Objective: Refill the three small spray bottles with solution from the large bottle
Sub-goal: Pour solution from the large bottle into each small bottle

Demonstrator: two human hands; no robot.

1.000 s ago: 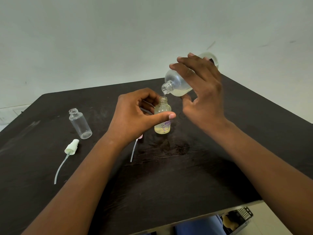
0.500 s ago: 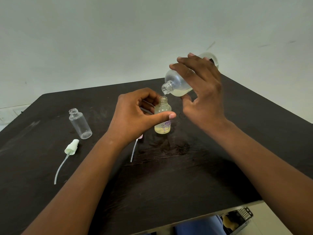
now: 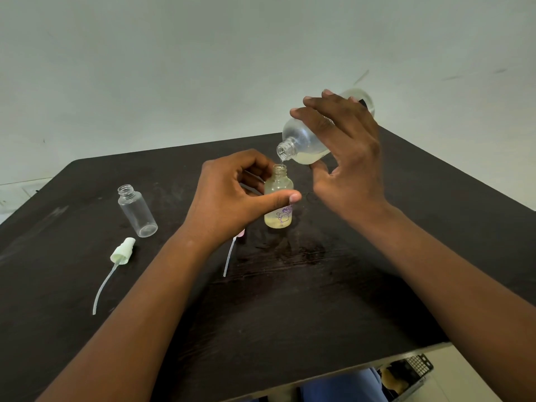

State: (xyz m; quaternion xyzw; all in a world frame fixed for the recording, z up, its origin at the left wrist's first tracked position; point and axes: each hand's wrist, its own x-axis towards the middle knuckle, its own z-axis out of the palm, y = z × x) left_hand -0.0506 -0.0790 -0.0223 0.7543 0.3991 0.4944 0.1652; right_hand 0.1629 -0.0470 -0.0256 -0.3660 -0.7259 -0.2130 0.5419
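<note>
Dark wooden table (image 3: 290, 309): a small yellowish bottle (image 3: 278, 198) stands upright mid-table. Left of it, an empty clear bottle (image 3: 137, 210); near that, a white spray top (image 3: 123, 250) lying flat.

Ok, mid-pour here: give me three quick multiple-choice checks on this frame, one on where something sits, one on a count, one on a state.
1. Where is the clear empty bottle?
A. On the table, to the left of the left hand
B. In the right hand
C. On the floor

2. How many small bottles show in view?
A. One
B. Two
C. Three

3. How is the large bottle held?
A. Upright and capped
C. Lying on the table
B. Tilted, its open neck above the small yellowish bottle

Answers: 1 A, it stands uncapped beside the green-white spray cap. 2 B, only the clear one and the yellowish one held by the left hand are visible. 3 B, the right hand tips it and a thin stream falls from its mouth.
</note>
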